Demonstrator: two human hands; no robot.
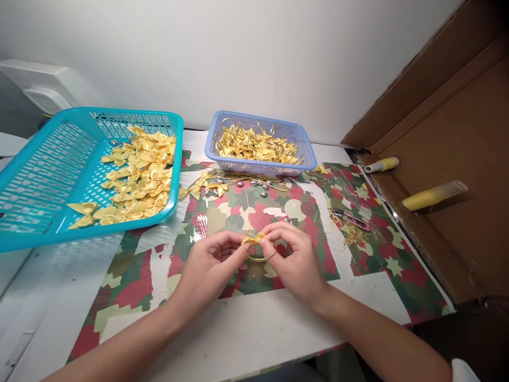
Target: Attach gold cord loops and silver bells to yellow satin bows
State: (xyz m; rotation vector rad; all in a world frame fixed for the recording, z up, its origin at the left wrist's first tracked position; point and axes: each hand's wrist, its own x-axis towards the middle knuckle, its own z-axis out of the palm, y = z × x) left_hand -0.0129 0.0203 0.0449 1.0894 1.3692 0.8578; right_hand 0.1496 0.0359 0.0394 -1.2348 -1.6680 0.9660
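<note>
Between my two hands is a yellow satin bow [258, 238] with a gold wire tie [260, 259] curving below it in a loop. My left hand [217, 260] pinches the bow's left side between thumb and fingertips. On the other side, my right hand [292, 257] closes its thumb and forefinger on the bow and wire. The fingers cover part of the bow. Silver bells [254, 183] and a bundle of gold wire ties [250, 175] lie on the patterned sheet beyond my hands, along with a few loose bows [199, 185].
A turquoise basket [177, 159] at left holds many yellow bows. Behind my hands, a blue-violet basket [260, 165] contains bows with wires. Pink-handled cutter [356, 220] and gold clippings [356, 234] lie at right, near a cardboard wall [449, 132] with yellow tubes [433, 196] sticking out.
</note>
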